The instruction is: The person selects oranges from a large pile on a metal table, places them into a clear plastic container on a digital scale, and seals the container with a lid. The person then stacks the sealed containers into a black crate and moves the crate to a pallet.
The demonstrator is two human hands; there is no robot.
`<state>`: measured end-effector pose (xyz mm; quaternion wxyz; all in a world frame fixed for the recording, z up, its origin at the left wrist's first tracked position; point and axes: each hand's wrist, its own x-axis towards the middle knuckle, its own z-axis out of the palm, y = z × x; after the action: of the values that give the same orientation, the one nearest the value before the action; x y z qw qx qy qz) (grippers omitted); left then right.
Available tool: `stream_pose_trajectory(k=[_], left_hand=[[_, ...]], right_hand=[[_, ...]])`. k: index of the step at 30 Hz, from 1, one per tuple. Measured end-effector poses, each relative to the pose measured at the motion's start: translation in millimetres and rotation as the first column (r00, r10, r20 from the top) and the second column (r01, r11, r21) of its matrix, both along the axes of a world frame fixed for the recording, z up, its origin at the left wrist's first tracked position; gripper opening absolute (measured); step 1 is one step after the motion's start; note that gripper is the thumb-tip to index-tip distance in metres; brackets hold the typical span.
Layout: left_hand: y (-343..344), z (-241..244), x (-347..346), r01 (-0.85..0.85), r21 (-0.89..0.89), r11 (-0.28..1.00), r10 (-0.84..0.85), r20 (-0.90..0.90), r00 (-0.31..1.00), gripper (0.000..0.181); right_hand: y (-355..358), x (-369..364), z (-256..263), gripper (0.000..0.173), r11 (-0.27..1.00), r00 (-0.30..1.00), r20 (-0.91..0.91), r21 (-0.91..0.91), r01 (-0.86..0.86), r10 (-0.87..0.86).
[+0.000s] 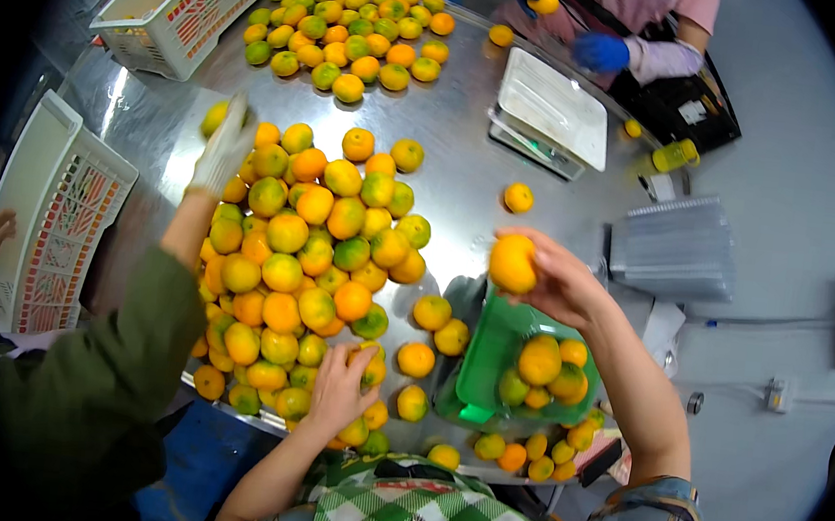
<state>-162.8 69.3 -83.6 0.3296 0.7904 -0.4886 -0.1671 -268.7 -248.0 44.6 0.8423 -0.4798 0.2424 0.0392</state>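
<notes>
My right hand (560,280) holds an orange mandarin (513,264) in the air above the left part of a green plastic container (481,342). Several mandarins (540,360) lie heaped at that container's right side. At the near edge of a large mandarin pile (288,233), my left hand (341,392) has its fingers around a yellow-green mandarin (372,369). Between the pile and the container, a few loose mandarins (416,359) rest on the steel table (458,234). One more mandarin (518,197) sits beyond my right hand.
A co-worker's gloved hand (225,148) touches a mandarin at the pile's far left. Across the table, another person wears blue gloves (601,52) beside a white scale (553,108). White crates (81,228) stand left. Clear plastic boxes (671,247) are stacked right. A second mandarin group (349,28) lies at the back.
</notes>
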Motion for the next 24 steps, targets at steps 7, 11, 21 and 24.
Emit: stream_pose_trajectory(k=[7, 11, 21, 24], left_hand=[[4, -1, -20, 0.033, 0.112, 0.993, -0.04, 0.063, 0.997, 0.06], [10, -1, -45, 0.083, 0.097, 0.992, -0.093, 0.101, 0.991, 0.054], [24, -7, -79, 0.09, 0.159, 0.983, -0.121, 0.199, 0.972, 0.057], [23, -6, -81, 0.089, 0.179, 0.98, -0.135, 0.265, 0.955, 0.061]], right_hand=[[39, -185, 3, 0.054, 0.648, 0.926, -0.024, -0.721, 0.246, -0.378], [60, -247, -13, 0.059, 0.202, 0.879, -0.094, -0.979, 0.003, -0.467], [113, -242, -39, 0.055, 0.213, 0.879, 0.161, -0.936, 0.28, -0.449], [116, -235, -44, 0.057, 0.037, 0.889, 0.259, -0.955, 0.294, -0.376]])
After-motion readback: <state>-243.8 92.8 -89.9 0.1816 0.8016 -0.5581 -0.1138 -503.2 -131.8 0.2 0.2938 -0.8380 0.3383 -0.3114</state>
